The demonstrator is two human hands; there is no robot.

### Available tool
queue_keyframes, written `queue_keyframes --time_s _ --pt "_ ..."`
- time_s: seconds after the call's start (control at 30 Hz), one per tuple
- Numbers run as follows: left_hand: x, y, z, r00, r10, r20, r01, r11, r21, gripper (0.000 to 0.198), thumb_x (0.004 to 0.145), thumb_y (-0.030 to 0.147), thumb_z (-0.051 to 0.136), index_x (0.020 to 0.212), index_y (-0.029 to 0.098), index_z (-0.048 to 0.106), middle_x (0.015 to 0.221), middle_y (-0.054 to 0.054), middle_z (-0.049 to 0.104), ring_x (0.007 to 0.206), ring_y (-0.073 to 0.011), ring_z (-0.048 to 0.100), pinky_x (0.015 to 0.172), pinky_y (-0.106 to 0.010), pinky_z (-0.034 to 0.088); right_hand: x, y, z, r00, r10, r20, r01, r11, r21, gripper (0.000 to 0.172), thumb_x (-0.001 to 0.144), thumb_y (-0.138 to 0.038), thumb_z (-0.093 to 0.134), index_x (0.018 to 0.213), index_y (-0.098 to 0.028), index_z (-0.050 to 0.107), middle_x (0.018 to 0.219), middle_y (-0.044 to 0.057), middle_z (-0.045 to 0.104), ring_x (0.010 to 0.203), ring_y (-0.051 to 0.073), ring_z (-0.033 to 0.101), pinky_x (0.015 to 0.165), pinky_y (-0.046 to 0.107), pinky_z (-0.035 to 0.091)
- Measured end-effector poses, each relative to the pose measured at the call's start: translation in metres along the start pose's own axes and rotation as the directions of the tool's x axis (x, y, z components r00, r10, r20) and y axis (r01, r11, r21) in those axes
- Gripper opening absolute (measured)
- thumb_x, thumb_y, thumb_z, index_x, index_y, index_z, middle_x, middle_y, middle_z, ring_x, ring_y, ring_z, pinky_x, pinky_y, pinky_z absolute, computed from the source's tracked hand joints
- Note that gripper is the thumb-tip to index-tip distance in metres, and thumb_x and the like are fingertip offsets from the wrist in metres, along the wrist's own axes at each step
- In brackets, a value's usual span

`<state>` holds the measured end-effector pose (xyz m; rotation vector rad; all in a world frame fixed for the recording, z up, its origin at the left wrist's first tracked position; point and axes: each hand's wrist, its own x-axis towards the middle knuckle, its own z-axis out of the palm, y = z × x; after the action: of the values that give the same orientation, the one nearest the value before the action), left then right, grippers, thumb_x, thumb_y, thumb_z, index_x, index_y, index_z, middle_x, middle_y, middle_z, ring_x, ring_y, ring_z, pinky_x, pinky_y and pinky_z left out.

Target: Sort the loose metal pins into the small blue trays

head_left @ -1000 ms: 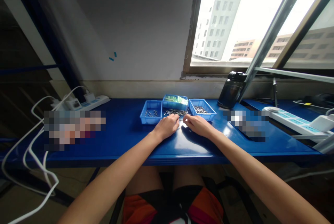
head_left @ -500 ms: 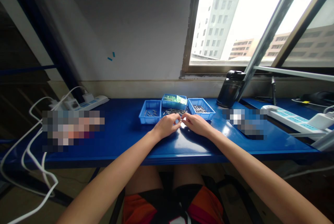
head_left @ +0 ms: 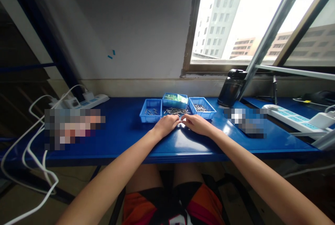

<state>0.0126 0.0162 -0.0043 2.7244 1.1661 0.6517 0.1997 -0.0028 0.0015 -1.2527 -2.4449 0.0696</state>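
Pieces of slender metal [head_left: 175, 111] lie heaped on the blue surface [head_left: 125, 136], between the left bin [head_left: 149, 118] and the right bin [head_left: 207, 115], in front of the back bin [head_left: 167, 104] with its green packet [head_left: 175, 98]. The left hand [head_left: 166, 125] and right hand [head_left: 196, 124] meet just on the near side of the heap, fingers curled and tips almost together; whether they pinch a piece, I cannot tell. A few pieces lie in the left bin, many more in the right. For handwork this fine, I'd rest both wrists, pinch lightly with the fingertips, and work low over the surface, so a slip falls clear of the heap.
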Motion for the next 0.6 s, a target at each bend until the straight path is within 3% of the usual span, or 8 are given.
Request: queue_keyframes --time_s 0.33,0.6 --pt "-0.005 0.009 -0.005 0.997 -0.071 -0.043 0.071 0.997 0.021 0.022 0.087 0.029 0.039 0.087 0.017 0.058 0.078 -0.006 0.064 0.074 -0.0183 0.062 0.066 -0.025 0.046 0.0 0.008 0.002 0.997 0.064 -0.04 -0.066 0.995 -0.072 0.03 0.091 -0.031 0.033 0.099 -0.02 0.06 0.083 0.007 0.067 0.075 0.018 0.062 0.065 0.024 0.039" --pt "-0.005 0.01 -0.007 0.992 0.042 -0.115 -0.046 0.998 -0.034 0.023 0.089 0.027 0.038 0.096 0.019 0.059 0.094 -0.004 0.064 0.089 -0.0158 0.06 0.079 -0.024 0.046 0.001 0.007 0.001 0.998 0.028 -0.056 -0.027 1.0 0.012 0.029 0.091 -0.031 0.035 0.095 -0.018 0.061 0.08 0.006 0.066 0.07 0.015 0.059 0.063 0.023 0.039"
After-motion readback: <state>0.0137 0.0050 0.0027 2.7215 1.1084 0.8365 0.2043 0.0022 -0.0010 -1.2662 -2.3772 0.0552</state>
